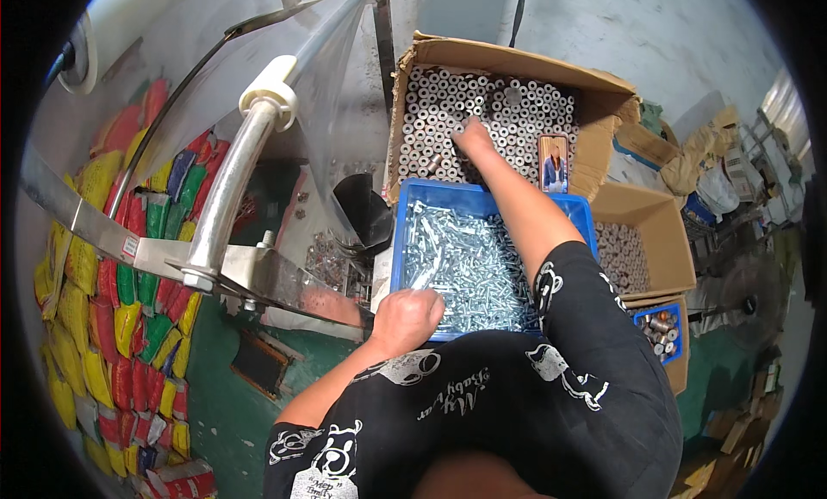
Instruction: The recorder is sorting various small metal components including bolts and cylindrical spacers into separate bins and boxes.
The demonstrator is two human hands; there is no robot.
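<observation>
My right arm reaches over a blue plastic crate (581,213) into a cardboard box (517,55) at the back. There my right hand (473,139) is closed, with its fingertips among rows of round metal sleeves (428,111) with centre holes. Whatever it grips is too small to make out. Above the near left side of the crate, my left hand (405,321) is curled into a fist. A silvery sliver shows by its thumb, but its contents are hidden. Loose shiny bolts (469,253) fill the crate.
A phone (553,163) with a lit picture leans at the box's right side. More sleeves fill a second carton (663,240) and a small blue tray (662,333). A metal frame (226,189) rises at left, before stacked colourful sacks (129,309). A fan (748,305) stands at right.
</observation>
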